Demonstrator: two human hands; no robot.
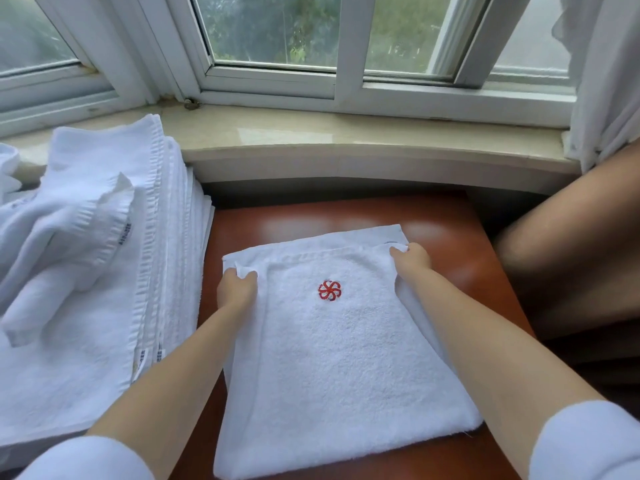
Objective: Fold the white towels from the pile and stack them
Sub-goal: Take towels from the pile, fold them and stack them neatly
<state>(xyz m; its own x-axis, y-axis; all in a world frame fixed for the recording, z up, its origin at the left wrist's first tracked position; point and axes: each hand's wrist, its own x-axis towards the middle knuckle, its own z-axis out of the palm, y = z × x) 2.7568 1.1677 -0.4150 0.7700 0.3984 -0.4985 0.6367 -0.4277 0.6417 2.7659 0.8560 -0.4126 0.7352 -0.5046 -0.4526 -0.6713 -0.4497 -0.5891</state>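
Head view: your left hand (237,285) pinches the far-left corner of the white towel (346,362), fingers curled round a bunched bit of hem. Your right hand (412,258) does likewise at the far-right corner — fingers curled over the folded edge. Both forearms lie stretched forward over the cloth, white sleeves (585,445) at the near edge of view.

Towel lies flat on the reddish-brown table (460,237), upper layer folded over a lower one whose far edge shows just beyond the hands. Red embroidered pinwheel logo (329,290) faces up, between your hands.

Left of the table — a tall stack of folded white towels (166,244), with a loose crumpled towel (59,237) draped on top. Far side: pale stone windowsill (346,133), white-framed window (270,77), white curtain (602,81) at far right.
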